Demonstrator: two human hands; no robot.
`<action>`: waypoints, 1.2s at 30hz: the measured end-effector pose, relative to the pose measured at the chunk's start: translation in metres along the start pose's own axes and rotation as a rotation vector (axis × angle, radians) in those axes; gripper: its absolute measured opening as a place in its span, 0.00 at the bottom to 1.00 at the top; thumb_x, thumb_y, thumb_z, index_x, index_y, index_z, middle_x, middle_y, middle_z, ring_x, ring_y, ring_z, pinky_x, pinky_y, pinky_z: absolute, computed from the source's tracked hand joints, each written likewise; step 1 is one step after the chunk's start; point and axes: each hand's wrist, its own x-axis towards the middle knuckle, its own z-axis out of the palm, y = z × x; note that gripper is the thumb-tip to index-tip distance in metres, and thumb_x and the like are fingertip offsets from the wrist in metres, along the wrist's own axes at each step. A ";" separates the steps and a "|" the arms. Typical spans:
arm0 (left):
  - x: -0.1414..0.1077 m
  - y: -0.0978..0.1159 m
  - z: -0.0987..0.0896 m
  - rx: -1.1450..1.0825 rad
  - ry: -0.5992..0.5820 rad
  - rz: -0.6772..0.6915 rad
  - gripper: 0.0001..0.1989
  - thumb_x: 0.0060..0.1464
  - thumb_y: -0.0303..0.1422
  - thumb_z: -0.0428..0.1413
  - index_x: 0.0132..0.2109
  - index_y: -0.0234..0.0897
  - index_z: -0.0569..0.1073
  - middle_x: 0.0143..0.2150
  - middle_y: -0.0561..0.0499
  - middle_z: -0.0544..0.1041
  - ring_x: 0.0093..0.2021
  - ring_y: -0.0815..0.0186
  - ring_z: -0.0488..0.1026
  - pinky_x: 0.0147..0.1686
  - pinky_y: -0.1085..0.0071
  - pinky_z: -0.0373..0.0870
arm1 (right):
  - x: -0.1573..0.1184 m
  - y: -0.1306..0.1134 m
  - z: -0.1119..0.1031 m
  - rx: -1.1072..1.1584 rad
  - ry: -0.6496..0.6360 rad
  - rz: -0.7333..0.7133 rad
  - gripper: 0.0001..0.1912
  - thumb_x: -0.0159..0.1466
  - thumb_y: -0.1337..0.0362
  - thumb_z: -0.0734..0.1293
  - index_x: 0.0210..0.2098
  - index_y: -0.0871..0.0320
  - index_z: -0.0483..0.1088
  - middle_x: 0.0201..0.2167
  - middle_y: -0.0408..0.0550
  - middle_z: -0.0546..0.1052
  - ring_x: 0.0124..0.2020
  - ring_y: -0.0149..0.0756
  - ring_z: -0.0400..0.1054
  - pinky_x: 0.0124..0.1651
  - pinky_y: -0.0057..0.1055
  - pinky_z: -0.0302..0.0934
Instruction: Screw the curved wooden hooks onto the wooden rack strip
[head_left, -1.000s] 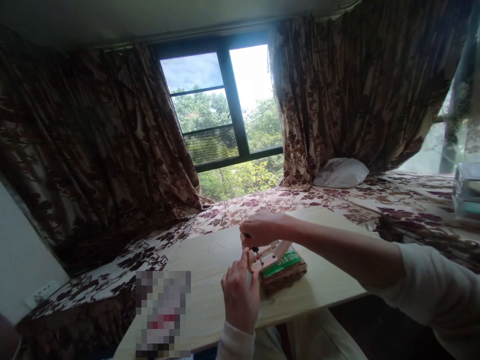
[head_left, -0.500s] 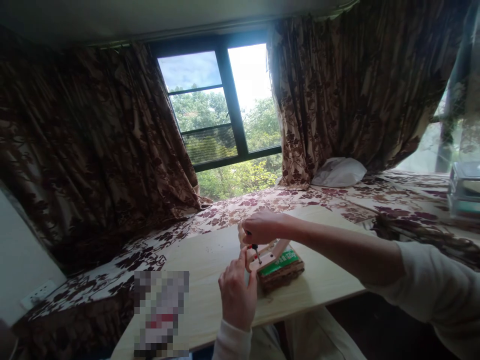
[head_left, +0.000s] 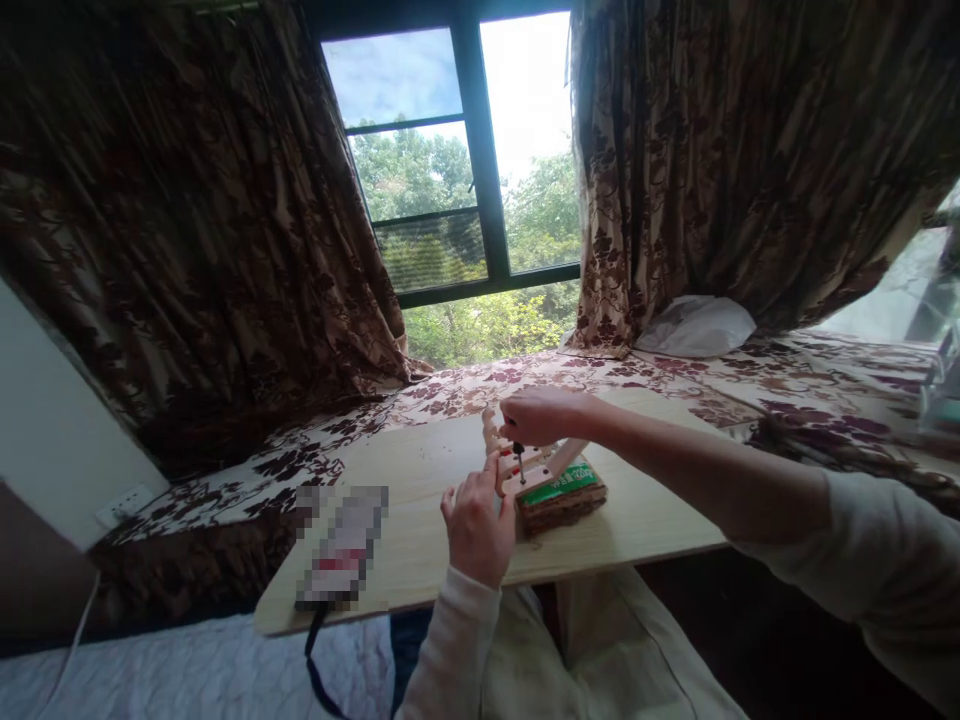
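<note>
My right hand (head_left: pixel 544 415) is closed around the handle of a screwdriver (head_left: pixel 519 458), held upright with its tip down on a pale wooden frame (head_left: pixel 559 460). The fist hides most of the handle. My left hand (head_left: pixel 480 520) grips the near left end of that frame between thumb and fingers. Dark screw heads or holes and small red parts show on the wood; finer detail is too small to make out. The frame rests on a brown block-like pack with a green label (head_left: pixel 564 488), lying on the light wooden table (head_left: pixel 420 540).
A blurred-out flat object (head_left: pixel 345 550) with a dark strap (head_left: pixel 315 650) lies at the table's left end. Small dark specks lie near the far edge. Behind are a flower-patterned cover (head_left: pixel 517 378), a white plastic bag (head_left: pixel 697 325), curtains and a window.
The view has tilted down and shifted slightly left. My right fist has turned on the screwdriver, showing more of its shaft and dark lower handle. My left hand keeps its hold on the frame.
</note>
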 end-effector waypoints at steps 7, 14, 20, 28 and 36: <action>0.000 0.006 -0.003 0.030 -0.029 -0.022 0.26 0.53 0.26 0.50 0.60 0.42 0.61 0.46 0.47 0.75 0.48 0.60 0.70 0.56 0.55 0.51 | -0.008 -0.004 -0.013 -0.017 -0.057 -0.109 0.14 0.66 0.60 0.62 0.47 0.60 0.68 0.44 0.50 0.72 0.43 0.37 0.68 0.45 0.41 0.65; -0.003 0.007 -0.006 0.044 -0.030 -0.015 0.26 0.53 0.25 0.50 0.60 0.41 0.61 0.47 0.47 0.75 0.49 0.60 0.70 0.56 0.54 0.51 | 0.002 -0.005 -0.002 -0.021 -0.033 -0.015 0.17 0.65 0.59 0.63 0.51 0.60 0.65 0.49 0.52 0.69 0.44 0.38 0.68 0.44 0.42 0.65; -0.001 -0.001 -0.001 0.065 -0.003 0.013 0.26 0.54 0.25 0.50 0.60 0.43 0.61 0.48 0.48 0.75 0.49 0.61 0.71 0.55 0.55 0.53 | -0.001 -0.004 -0.017 -0.011 -0.057 -0.018 0.17 0.65 0.59 0.63 0.51 0.60 0.65 0.48 0.52 0.70 0.44 0.38 0.68 0.44 0.42 0.65; 0.000 -0.008 0.004 0.080 0.001 0.014 0.26 0.54 0.26 0.51 0.60 0.42 0.61 0.49 0.48 0.75 0.48 0.63 0.71 0.56 0.57 0.52 | -0.001 -0.002 -0.002 0.016 0.016 -0.059 0.17 0.65 0.59 0.62 0.51 0.59 0.65 0.49 0.52 0.69 0.45 0.39 0.67 0.45 0.42 0.65; 0.003 -0.011 0.004 0.077 -0.004 0.031 0.26 0.54 0.26 0.51 0.60 0.41 0.61 0.47 0.49 0.76 0.47 0.63 0.72 0.54 0.59 0.54 | 0.003 -0.005 -0.007 -0.003 0.036 -0.041 0.17 0.65 0.58 0.63 0.51 0.60 0.65 0.48 0.52 0.70 0.44 0.38 0.68 0.44 0.42 0.65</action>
